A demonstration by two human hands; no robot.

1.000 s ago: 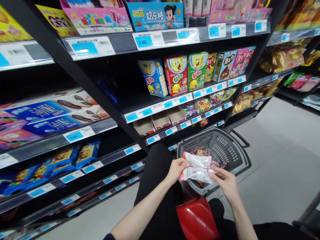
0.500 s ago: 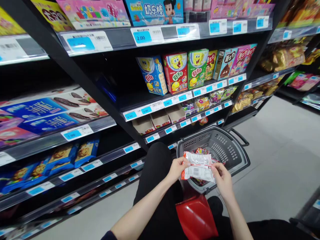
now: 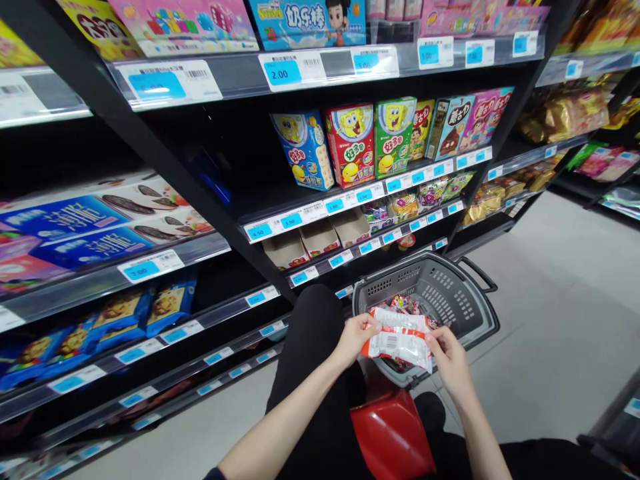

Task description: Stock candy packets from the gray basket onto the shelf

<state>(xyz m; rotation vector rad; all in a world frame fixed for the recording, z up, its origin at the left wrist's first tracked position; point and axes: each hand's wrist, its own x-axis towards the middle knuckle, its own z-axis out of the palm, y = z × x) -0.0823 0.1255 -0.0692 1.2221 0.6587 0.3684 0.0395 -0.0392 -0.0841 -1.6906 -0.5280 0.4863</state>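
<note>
A small white and red snack packet (image 3: 400, 341) is stretched between my two hands, its back with a barcode facing up. My left hand (image 3: 356, 337) pinches its left end between thumb and fingers. At the other end, my right hand (image 3: 449, 352) grips the right edge the same way. Directly beneath the packet stands a grey shopping basket (image 3: 450, 293) with perforated walls and a black handle. Several colourful wrapped packets (image 3: 406, 305) lie inside it, partly hidden by the packet I hold.
Store shelves (image 3: 280, 223) with price tags run along the left and front, carrying boxed snacks such as a red box (image 3: 350, 145) and blue packets (image 3: 173, 303). A red stool (image 3: 393, 433) is between my legs. Grey tiled floor (image 3: 555, 293) extends to the right.
The packet has turned slightly in my hands and looks flatter, showing more of its red band. My right hand has shifted a little to the right. The basket has stayed put.
</note>
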